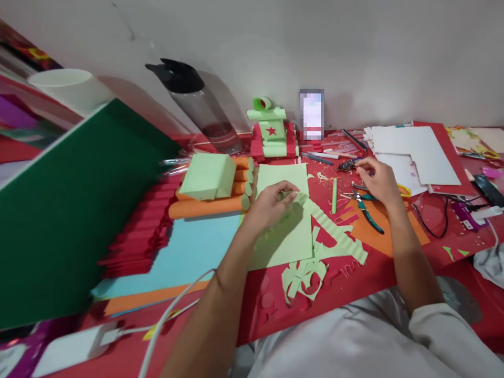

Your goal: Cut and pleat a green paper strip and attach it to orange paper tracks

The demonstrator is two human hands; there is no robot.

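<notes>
My left hand (pixel 273 207) is closed on a pleated strip of light green paper (pixel 334 231), pinching its upper end between thumb and fingers. The strip slants down to the right, over the edge of a light green sheet (pixel 281 247) and onto loose scraps. My right hand (pixel 378 178) is at the right, its thumb and fingers drawn together at a small dark object (pixel 347 165); what the fingertips hold is not clear. Green-handled pliers (pixel 368 212) lie just below that hand. A thin green paper roll (pixel 334 195) lies between the two hands.
A green and red paper model (pixel 271 131) stands near a phone (pixel 312 114) at the wall. To the left are orange paper rolls (pixel 208 207), a green paper box (pixel 207 176), a bottle (pixel 197 100) and a dark green board (pixel 71 215). A white cable (pixel 169 315) crosses beside my left forearm.
</notes>
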